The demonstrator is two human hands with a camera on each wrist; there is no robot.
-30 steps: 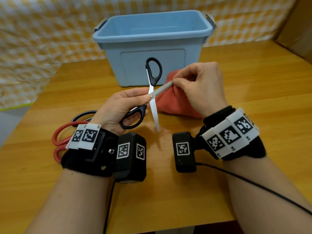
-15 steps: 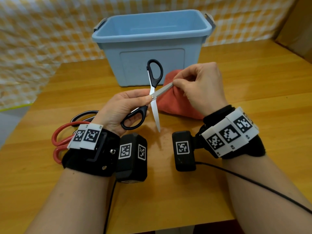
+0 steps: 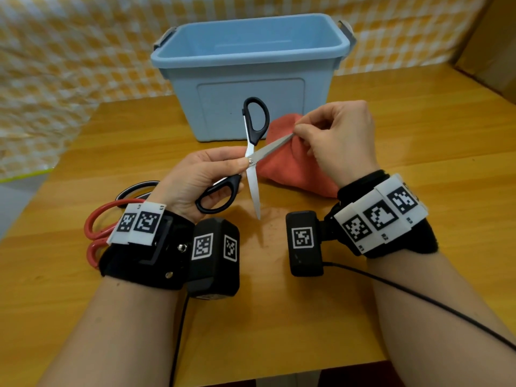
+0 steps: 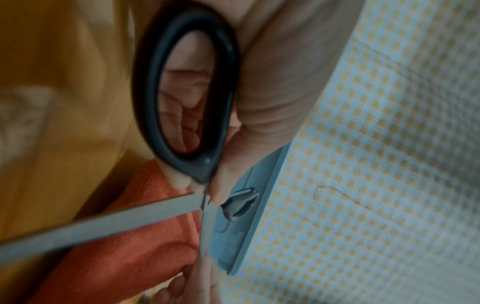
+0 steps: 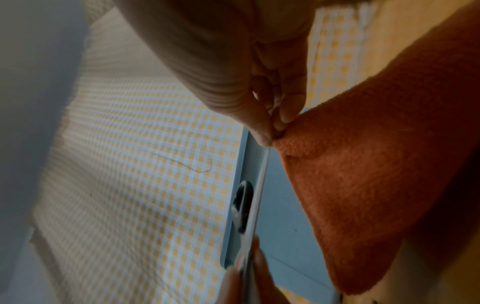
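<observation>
a: above the bench [image 3: 418, 169], in front of the blue bin [image 3: 251, 79], where were the black-handled scissors [image 3: 252, 180]?
b: held up between both hands, blades spread wide in a cross, one point aimed down at the wood.
a: and the left hand [image 3: 195, 180]?
b: its fingers [image 4: 224, 176] were curled, thumb and forefinger pinching at the pivot, the lower handle loop against the palm.
a: the right hand [image 3: 340, 138]?
b: fingers [image 5: 262, 131] closed tight, pinching the far end of the other blade, the orange cloth [image 3: 290, 169] bunched right under them and trailing onto the bench.
a: anything else?
b: red-handled scissors [image 3: 97, 227] lay beside the left wrist, partly hidden.
</observation>
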